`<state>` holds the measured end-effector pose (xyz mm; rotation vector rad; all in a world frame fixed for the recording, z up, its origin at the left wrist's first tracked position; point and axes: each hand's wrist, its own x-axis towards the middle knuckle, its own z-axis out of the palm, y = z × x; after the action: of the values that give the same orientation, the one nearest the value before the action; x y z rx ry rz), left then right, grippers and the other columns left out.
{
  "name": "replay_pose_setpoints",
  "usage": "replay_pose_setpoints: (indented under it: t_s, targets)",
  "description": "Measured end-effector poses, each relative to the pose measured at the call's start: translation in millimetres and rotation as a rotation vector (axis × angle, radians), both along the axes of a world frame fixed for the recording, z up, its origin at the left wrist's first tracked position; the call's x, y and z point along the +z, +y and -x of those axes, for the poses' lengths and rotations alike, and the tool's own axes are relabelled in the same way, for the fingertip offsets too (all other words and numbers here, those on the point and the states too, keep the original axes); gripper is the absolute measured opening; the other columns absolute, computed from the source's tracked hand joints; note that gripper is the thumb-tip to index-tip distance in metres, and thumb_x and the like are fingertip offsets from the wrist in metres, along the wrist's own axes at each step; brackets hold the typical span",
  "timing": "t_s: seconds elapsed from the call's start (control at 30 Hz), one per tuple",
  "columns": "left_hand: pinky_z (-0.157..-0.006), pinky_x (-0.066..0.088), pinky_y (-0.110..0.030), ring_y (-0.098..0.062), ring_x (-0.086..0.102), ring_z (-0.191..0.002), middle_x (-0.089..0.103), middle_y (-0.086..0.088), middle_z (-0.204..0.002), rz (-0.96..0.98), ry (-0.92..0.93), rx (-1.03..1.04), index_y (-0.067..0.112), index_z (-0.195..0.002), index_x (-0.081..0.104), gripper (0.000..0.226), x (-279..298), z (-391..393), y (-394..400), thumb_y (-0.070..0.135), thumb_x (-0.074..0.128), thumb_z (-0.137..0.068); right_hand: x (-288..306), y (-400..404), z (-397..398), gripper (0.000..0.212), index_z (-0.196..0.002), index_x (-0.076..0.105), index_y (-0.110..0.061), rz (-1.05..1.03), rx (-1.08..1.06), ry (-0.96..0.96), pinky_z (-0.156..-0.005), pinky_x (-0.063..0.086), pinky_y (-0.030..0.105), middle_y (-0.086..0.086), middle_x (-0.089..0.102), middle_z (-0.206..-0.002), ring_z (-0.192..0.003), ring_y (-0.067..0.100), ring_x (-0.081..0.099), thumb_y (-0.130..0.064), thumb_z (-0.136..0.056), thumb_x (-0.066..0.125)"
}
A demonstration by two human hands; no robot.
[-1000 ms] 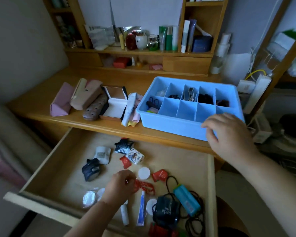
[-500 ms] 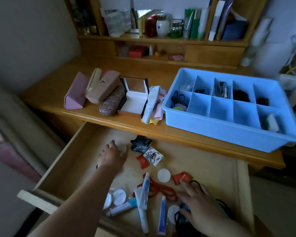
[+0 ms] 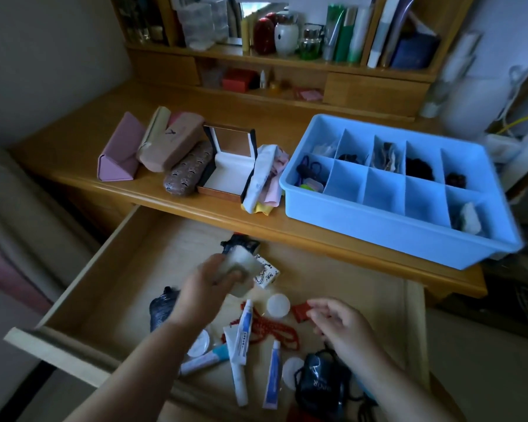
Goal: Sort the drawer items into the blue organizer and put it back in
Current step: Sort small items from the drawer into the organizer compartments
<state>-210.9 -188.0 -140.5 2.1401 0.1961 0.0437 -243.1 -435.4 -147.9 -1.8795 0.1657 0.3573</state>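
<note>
The blue organizer (image 3: 387,219) stands on the desk at the right, several of its compartments holding small dark items. Below it the open wooden drawer (image 3: 128,263) holds loose things: white-and-blue tubes (image 3: 244,333), a red bead string (image 3: 275,332), a white round lid (image 3: 278,305), a small printed box (image 3: 267,274) and black pouches. My left hand (image 3: 208,289) is raised over the drawer and grips a small whitish packet (image 3: 241,264). My right hand (image 3: 339,325) pinches a small red packet (image 3: 301,312) low over the drawer.
On the desk left of the organizer lie glasses cases (image 3: 171,146), an open box with a mirror lid (image 3: 229,166) and folded cloths (image 3: 265,181). Shelves with bottles and jars (image 3: 284,38) rise behind. A black pouch with cords (image 3: 320,388) fills the drawer's near right corner.
My left hand has lifted the whitish packet from the drawer's back left. My right hand has moved up from the black pouch and taken hold of the red packet.
</note>
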Motion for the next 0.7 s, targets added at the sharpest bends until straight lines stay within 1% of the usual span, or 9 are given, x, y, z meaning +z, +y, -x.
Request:
replay_pose_setpoints:
  t_s: [0.07,0.13,0.17,0.23,0.33,0.43,0.57,0.63,0.7]
  targets:
    - [-0.054,0.049,-0.020,-0.006,0.062,-0.060,0.070,0.003,-0.072,0.244,0.057,-0.183,0.026,-0.087,0.067,0.006,21,17,-33,0.022,0.069,-0.084,16,4,-3,0.025,-0.109,0.063,-0.020,-0.331,-0.051,0.216,-0.056,0.046,0.026,0.008,0.071,-0.086,-0.059,0.013,0.060,-0.036,-0.095,0.049]
    - [-0.063,0.049,-0.023,-0.007,0.062,-0.068,0.069,0.000,-0.077,0.266,0.026,-0.314,0.028,-0.090,0.068,0.017,35,27,-61,0.013,0.070,-0.083,32,-1,-6,0.047,-0.103,0.066,-0.013,-0.503,-0.021,0.379,-0.049,0.045,0.027,0.014,0.067,-0.076,-0.053,0.018,0.056,-0.051,-0.093,0.041]
    - [-0.070,0.050,-0.023,-0.007,0.063,-0.076,0.069,0.002,-0.083,0.226,-0.017,-0.379,0.029,-0.092,0.068,0.026,39,29,-73,0.005,0.069,-0.082,40,-6,-7,0.048,-0.098,0.068,-0.010,-0.558,-0.007,0.439,-0.047,0.045,0.026,0.015,0.065,-0.073,-0.050,0.018,0.055,-0.051,-0.089,0.047]
    - [-0.086,0.049,-0.025,-0.008,0.062,-0.095,0.066,0.003,-0.099,0.178,-0.106,-0.477,0.030,-0.094,0.068,0.041,44,31,-90,-0.008,0.067,-0.078,54,-19,-8,0.037,-0.100,0.067,-0.006,-0.642,0.000,0.471,-0.045,0.047,0.026,0.016,0.064,-0.077,-0.053,0.020,0.055,-0.035,-0.077,0.064]
    - [-0.097,0.042,-0.017,0.000,0.052,-0.115,0.055,0.011,-0.122,0.194,-0.216,-0.457,0.032,-0.101,0.067,0.046,49,27,-106,-0.007,0.066,-0.078,77,-44,-6,0.028,-0.095,0.069,-0.013,-0.655,-0.007,0.287,-0.046,0.048,0.023,0.011,0.068,-0.083,-0.063,0.018,0.061,-0.018,-0.068,0.069]
    - [-0.097,0.039,-0.013,0.002,0.052,-0.113,0.056,0.018,-0.118,0.169,-0.312,-0.324,0.034,-0.111,0.059,0.044,38,22,-114,-0.001,0.061,-0.084,119,-73,-16,0.009,-0.072,0.065,-0.028,-0.457,-0.118,-0.068,-0.042,0.042,0.018,-0.002,0.069,-0.074,-0.056,0.008,0.061,-0.022,-0.068,0.071]
    - [-0.089,0.047,-0.023,-0.003,0.060,-0.101,0.064,0.015,-0.105,0.159,-0.205,-0.152,0.035,-0.103,0.061,0.042,2,31,-108,-0.003,0.060,-0.086,180,-132,-61,0.008,-0.074,0.063,-0.037,0.187,-0.355,-0.478,-0.050,0.047,0.025,-0.010,0.065,-0.080,-0.058,0.005,0.063,-0.030,-0.072,0.061]
    - [-0.086,0.048,-0.023,-0.005,0.061,-0.097,0.066,0.013,-0.101,0.136,-0.162,-0.117,0.036,-0.099,0.062,0.044,-17,37,-103,-0.006,0.060,-0.084,189,-149,-86,0.007,-0.075,0.061,-0.036,0.497,-0.298,-0.514,-0.062,0.050,0.029,-0.008,0.065,-0.086,-0.066,0.013,0.062,-0.029,-0.075,0.062]
    - [-0.084,0.048,-0.026,-0.008,0.062,-0.094,0.066,0.011,-0.097,0.121,-0.123,-0.080,0.036,-0.094,0.062,0.047,-30,39,-99,-0.009,0.059,-0.082,184,-151,-104,0.010,-0.079,0.059,-0.033,0.735,-0.142,-0.394,-0.072,0.051,0.031,-0.004,0.065,-0.096,-0.080,0.017,0.062,-0.026,-0.076,0.067]
